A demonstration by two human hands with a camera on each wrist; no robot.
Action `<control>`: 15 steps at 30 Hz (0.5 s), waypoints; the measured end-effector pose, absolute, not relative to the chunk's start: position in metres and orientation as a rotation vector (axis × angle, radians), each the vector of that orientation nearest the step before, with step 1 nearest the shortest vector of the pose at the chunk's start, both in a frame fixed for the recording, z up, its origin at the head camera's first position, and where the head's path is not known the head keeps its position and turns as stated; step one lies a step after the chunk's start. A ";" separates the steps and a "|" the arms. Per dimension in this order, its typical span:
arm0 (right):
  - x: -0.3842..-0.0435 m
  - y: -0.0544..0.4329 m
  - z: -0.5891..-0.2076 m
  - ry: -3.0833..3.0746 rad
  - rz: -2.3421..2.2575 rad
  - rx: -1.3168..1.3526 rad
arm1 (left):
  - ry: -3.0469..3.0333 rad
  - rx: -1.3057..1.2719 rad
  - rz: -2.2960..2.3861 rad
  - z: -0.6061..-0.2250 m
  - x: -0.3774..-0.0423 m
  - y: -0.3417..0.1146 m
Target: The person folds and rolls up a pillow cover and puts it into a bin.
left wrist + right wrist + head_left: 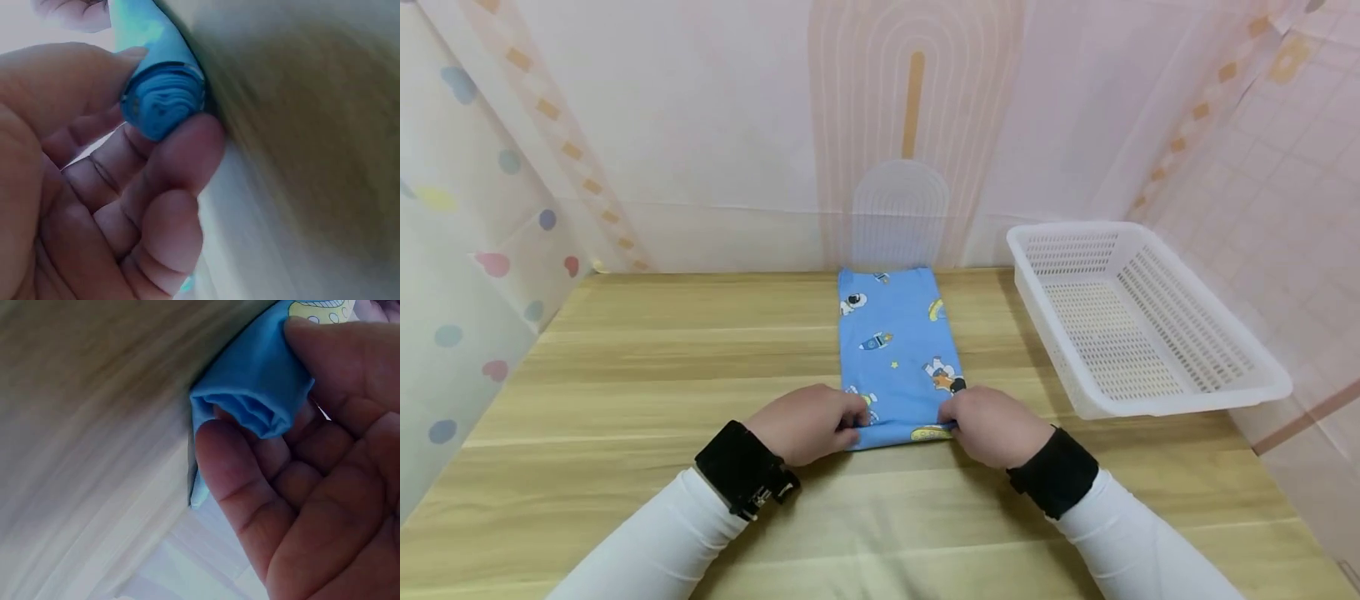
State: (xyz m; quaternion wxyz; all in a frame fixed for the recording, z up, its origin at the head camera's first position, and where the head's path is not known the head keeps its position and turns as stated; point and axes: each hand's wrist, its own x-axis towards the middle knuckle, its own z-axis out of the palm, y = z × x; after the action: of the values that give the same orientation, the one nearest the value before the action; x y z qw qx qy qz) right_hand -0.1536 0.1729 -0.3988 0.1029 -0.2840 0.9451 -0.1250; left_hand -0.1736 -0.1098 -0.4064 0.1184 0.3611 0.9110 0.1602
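Observation:
A blue cloth (898, 350) printed with rockets and astronauts lies in a long folded strip on the wooden table, its near end rolled up. My left hand (812, 423) pinches the left end of that roll between thumb and fingers. At the opposite end, my right hand (996, 425) grips the roll the same way. Several tight layers show in the roll's end (165, 103) in the left wrist view. Looser layers appear at the roll's other end (250, 406) in the right wrist view, where a fingertip sits against the opening.
A white slotted plastic basket (1150, 325) stands on the table to the right of the cloth. Patterned sheeting (715, 125) rises behind the table and at both sides. The wooden tabletop (647, 358) extends left of the cloth.

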 end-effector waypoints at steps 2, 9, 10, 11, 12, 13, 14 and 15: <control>-0.154 0.173 -0.399 2.778 -0.375 -0.800 | 2.638 1.035 0.522 -0.408 -0.175 -0.112; -0.156 0.174 -0.401 2.769 -0.410 -0.715 | 2.604 1.036 0.601 -0.410 -0.180 -0.116; -0.156 0.174 -0.402 2.771 -0.424 -0.703 | 2.609 1.032 0.599 -0.410 -0.180 -0.116; -0.157 0.175 -0.402 2.776 -0.431 -0.693 | 2.615 1.030 0.597 -0.409 -0.179 -0.116; -0.157 0.174 -0.402 2.780 -0.439 -0.688 | 2.621 1.029 0.591 -0.409 -0.179 -0.116; -0.157 0.174 -0.403 2.782 -0.447 -0.682 | 2.627 1.028 0.584 -0.408 -0.178 -0.116; -0.158 0.174 -0.403 2.785 -0.453 -0.679 | 2.634 1.027 0.578 -0.408 -0.178 -0.117; -0.158 0.174 -0.404 2.789 -0.456 -0.673 | 2.640 1.024 0.574 -0.408 -0.177 -0.117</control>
State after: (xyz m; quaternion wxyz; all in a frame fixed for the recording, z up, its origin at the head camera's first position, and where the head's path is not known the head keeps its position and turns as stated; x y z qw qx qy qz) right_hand -0.1579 0.1738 -0.4036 0.1178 -0.2302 0.9534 -0.1557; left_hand -0.1772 -0.1167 -0.4076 0.1259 0.3516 0.9065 0.1971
